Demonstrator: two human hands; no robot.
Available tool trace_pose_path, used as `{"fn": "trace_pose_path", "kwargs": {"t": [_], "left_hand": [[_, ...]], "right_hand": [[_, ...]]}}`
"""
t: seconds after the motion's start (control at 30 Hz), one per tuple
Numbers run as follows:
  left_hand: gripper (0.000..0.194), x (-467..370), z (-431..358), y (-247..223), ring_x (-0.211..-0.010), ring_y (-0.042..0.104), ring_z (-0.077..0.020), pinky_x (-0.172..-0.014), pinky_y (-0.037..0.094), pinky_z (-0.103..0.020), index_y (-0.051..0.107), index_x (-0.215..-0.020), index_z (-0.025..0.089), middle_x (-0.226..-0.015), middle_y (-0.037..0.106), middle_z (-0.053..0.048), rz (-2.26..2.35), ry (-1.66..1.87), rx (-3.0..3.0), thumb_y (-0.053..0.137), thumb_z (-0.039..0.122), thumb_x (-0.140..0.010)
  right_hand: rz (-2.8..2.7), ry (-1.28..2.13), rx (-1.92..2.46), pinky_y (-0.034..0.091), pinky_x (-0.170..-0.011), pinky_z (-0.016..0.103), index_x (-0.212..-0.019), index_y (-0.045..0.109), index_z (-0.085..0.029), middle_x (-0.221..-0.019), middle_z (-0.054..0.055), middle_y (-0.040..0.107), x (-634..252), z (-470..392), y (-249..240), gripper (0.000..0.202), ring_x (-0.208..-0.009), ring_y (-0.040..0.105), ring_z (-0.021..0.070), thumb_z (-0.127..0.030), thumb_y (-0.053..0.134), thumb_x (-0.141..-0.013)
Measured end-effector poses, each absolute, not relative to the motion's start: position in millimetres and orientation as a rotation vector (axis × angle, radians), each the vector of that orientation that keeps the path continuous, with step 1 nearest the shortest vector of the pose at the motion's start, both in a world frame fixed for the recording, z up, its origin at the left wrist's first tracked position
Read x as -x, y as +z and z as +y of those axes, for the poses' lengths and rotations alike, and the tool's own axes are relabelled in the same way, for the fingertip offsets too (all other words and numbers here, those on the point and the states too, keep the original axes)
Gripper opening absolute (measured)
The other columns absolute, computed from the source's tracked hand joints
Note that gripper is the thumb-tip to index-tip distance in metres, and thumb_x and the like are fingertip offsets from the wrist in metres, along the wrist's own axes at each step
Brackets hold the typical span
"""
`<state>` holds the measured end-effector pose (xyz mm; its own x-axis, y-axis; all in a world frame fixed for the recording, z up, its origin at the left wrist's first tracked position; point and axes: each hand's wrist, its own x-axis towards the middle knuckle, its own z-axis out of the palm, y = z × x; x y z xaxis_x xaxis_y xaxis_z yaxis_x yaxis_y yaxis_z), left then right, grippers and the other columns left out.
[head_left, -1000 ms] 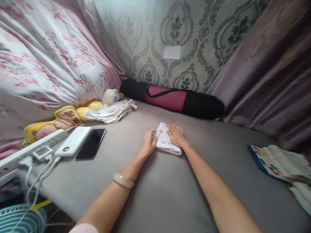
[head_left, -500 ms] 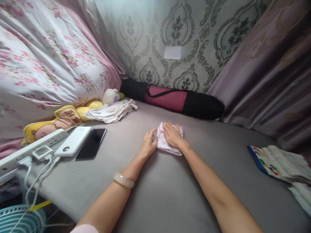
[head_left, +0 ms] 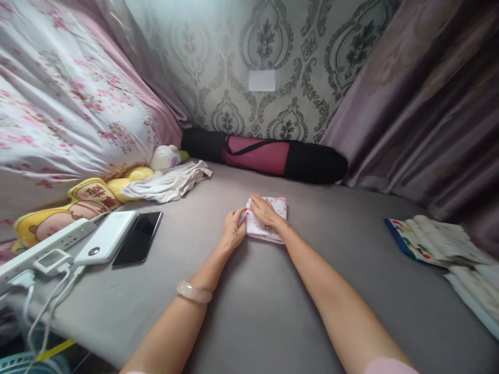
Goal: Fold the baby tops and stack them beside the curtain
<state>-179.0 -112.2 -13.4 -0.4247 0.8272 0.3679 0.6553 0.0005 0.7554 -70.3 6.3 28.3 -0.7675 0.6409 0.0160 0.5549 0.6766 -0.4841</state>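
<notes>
A small folded cloth (head_left: 279, 209), white with a pink print, lies on the grey bed surface in front of me. My right hand (head_left: 265, 213) rests flat on its top, left of the middle, fingers stretched out. At the cloth's left edge is my left hand (head_left: 233, 229), thumb and fingers apart and the tips touching that side. Part of the cloth is hidden beneath my right hand. My left forearm wears a pale bangle (head_left: 194, 292).
Left are a black phone (head_left: 138, 239), white power bank (head_left: 104, 240), power strip (head_left: 47, 254) with cables, yellow plush (head_left: 83, 205) and crumpled pale cloth (head_left: 167, 182). A black-and-maroon long bag (head_left: 255, 155) lies along the wall. Folded cloths (head_left: 440, 241) lie right.
My right hand has slid toward the left side of the cloth, uncovering more of its right part. My left hand stays at the left edge. The view has shifted slightly right.
</notes>
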Motion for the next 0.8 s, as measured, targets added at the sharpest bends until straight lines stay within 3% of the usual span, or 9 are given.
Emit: {"fn": "trace_pose_path", "kwargs": {"t": [0.1,0.33,0.47,0.7,0.8], "left_hand": [[0.034,181,-112,-15,-0.103,0.059,-0.0212,-0.098,0.045,-0.038,0.065,-0.116,0.02,-0.106,0.061,-0.01,2.067,1.393,-1.622,0.05,0.017,-0.086],[0.03,183,-108,-22,-0.102,0.059,-0.0225,-0.097,0.047,-0.039,0.07,-0.107,0.018,-0.106,0.06,-0.011,2.092,1.379,-1.69,0.048,0.02,-0.088],[0.03,183,-107,-25,-0.102,0.059,-0.0226,-0.098,0.046,-0.039,0.071,-0.106,0.017,-0.106,0.06,-0.012,2.13,1.361,-1.734,0.048,0.021,-0.087],[0.03,186,-109,-18,-0.105,0.059,-0.0215,-0.099,0.046,-0.038,0.066,-0.109,0.018,-0.106,0.064,-0.01,2.136,1.405,-1.591,0.043,0.026,-0.091],[0.032,187,-109,-15,-0.108,0.058,-0.0223,-0.1,0.044,-0.039,0.064,-0.107,0.017,-0.106,0.066,-0.011,2.213,1.448,-1.47,0.038,0.029,-0.093]], "right_hand": [[-2.702,0.665,0.956,0.012,-0.119,0.042,-0.151,0.029,-0.01,-0.159,0.011,0.022,52,-1,35,0.059,-0.147,0.014,0.0207,-0.036,0.019,-0.1],[-2.794,0.276,0.949,0.004,-0.117,0.051,-0.151,0.03,-0.019,-0.16,0.009,0.018,23,-35,29,0.056,-0.148,0.009,0.0237,-0.04,0.025,-0.1],[-2.826,0.253,0.99,0.004,-0.117,0.051,-0.152,0.027,-0.021,-0.161,0.009,0.018,23,-39,23,0.057,-0.148,0.012,0.0229,-0.044,0.027,-0.1],[-2.881,0.311,0.854,0.002,-0.117,0.053,-0.154,0.023,-0.02,-0.162,0.008,0.011,22,-65,28,0.058,-0.149,0.004,0.0244,-0.043,0.021,-0.101],[-2.928,0.311,0.766,-0.001,-0.118,0.052,-0.153,0.026,-0.021,-0.161,0.007,0.015,23,-81,25,0.058,-0.149,0.006,0.0245,-0.045,0.024,-0.1]]}}
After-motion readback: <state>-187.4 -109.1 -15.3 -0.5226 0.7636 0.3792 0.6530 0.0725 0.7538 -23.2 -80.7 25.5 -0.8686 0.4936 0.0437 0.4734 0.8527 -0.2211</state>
